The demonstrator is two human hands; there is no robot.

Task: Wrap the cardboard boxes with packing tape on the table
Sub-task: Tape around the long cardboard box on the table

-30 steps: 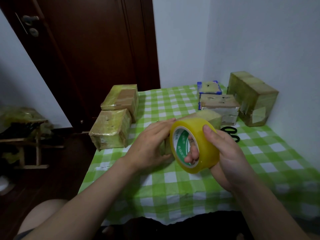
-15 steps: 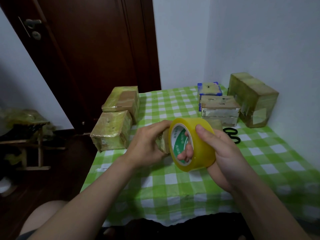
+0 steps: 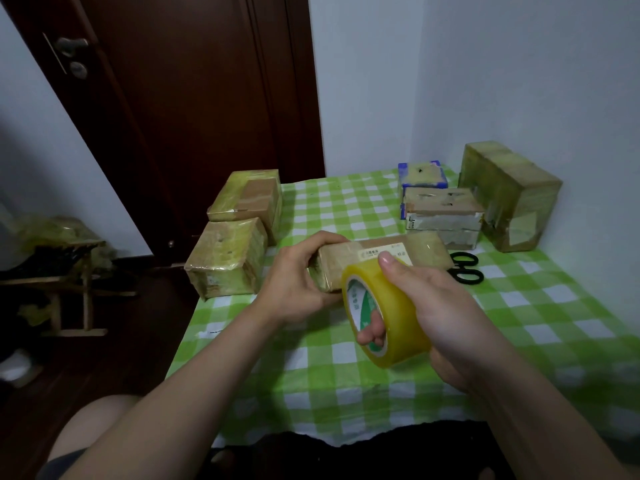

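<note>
1 box in left hand

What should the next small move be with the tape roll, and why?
Probably draw the tape roll around the small box, laying a band over its top. The left hand grips the box's left end; the right hand holds the roll at its near side, fingers through the core. Whether tape is already stuck is unclear.
</note>
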